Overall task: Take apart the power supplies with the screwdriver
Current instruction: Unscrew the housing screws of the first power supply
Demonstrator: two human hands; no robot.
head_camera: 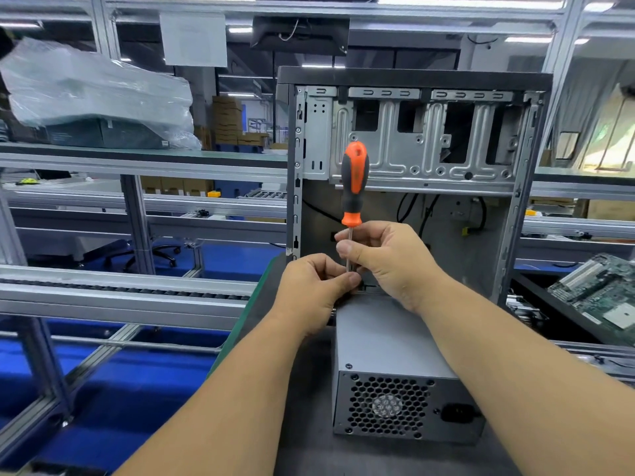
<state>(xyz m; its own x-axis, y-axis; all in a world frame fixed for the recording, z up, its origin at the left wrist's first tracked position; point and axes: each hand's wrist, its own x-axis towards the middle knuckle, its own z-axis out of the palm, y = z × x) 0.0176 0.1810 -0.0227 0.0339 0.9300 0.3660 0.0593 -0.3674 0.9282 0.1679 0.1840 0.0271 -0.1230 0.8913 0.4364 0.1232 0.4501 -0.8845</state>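
power supply [388,341] below hands | right hand [385,259], left hand [316,286] pinch upright screwdriver [354,180] shaft

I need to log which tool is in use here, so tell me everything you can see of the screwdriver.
The screwdriver has an orange and dark grey moulded handle, seemingly plastic with rubbery grip, and a thin bright metal shaft. It stands upright, handle up, tip down at the far top edge of the grey power supply. The right hand pinches the shaft below the handle; the left hand pinches it lower. The tip is hidden.
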